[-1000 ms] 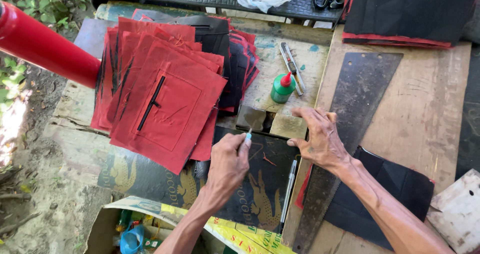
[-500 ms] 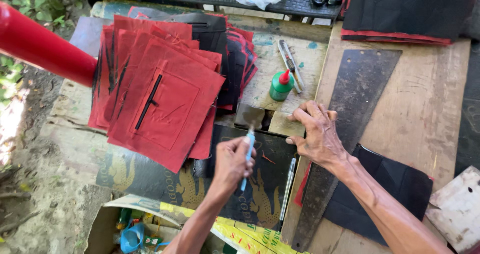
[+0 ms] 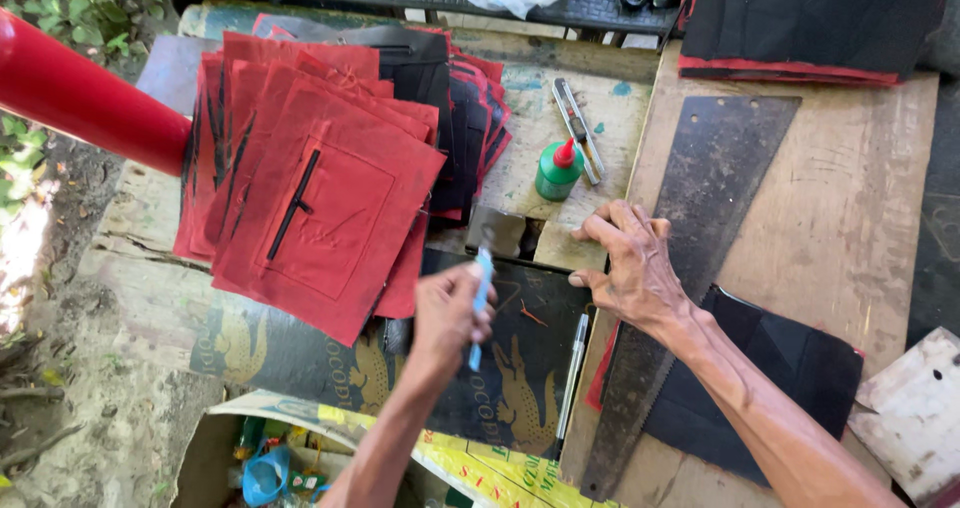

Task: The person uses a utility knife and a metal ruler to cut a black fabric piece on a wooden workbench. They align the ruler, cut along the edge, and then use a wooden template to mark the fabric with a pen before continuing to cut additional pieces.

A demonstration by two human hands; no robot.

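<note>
My left hand is closed around a slim light-blue tool, held upright over a dark board printed with gold crocodile figures. My right hand lies with fingers spread on the wooden table's edge, its palm on a long dark metal triangle with a toothed edge. A pile of red fabric pieces with black zip slits lies just left of my left hand. A pen rests on the dark board between my arms.
A green glue bottle with a red cap and a utility knife lie beyond my right hand. Black fabric sits under my right forearm. A red pole crosses at left. An open box stands below.
My left hand has drawn back toward me with the blue tool, now over the dark board. My right hand has barely shifted on the metal triangle.
</note>
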